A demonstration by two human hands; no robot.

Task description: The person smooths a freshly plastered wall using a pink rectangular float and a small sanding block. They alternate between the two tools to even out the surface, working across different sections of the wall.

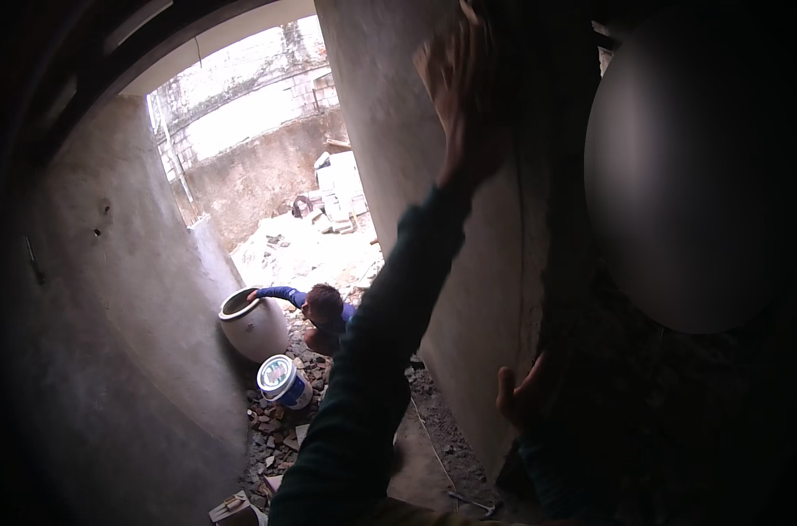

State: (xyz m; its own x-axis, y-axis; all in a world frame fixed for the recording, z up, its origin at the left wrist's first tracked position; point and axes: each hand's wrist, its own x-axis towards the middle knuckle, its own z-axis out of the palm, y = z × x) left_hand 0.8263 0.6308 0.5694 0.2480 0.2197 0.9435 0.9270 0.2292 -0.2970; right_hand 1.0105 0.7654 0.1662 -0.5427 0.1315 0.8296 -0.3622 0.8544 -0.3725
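My left arm reaches high across the view, and my left hand (pixel 464 83) is pressed to the grey plastered wall (pixel 389 114). Under its fingers is a flat tan piece (pixel 429 68) with a straight edge; its kind is too dark to tell. Lower down, my right hand (pixel 525 392) is by the wall's vertical edge, thumb and fingers apart. Nothing shows in it, though deep shadow hides part of the fingers.
Beyond the wall a person (pixel 324 307) crouches with one hand on the rim of a large pale jar (pixel 256 337). A lidded white and blue bucket (pixel 284 383) stands on rubble (pixel 271 434). Another plastered wall (pixel 127 263) rises at left. A blurred grey oval (pixel 679 193) fills the right.
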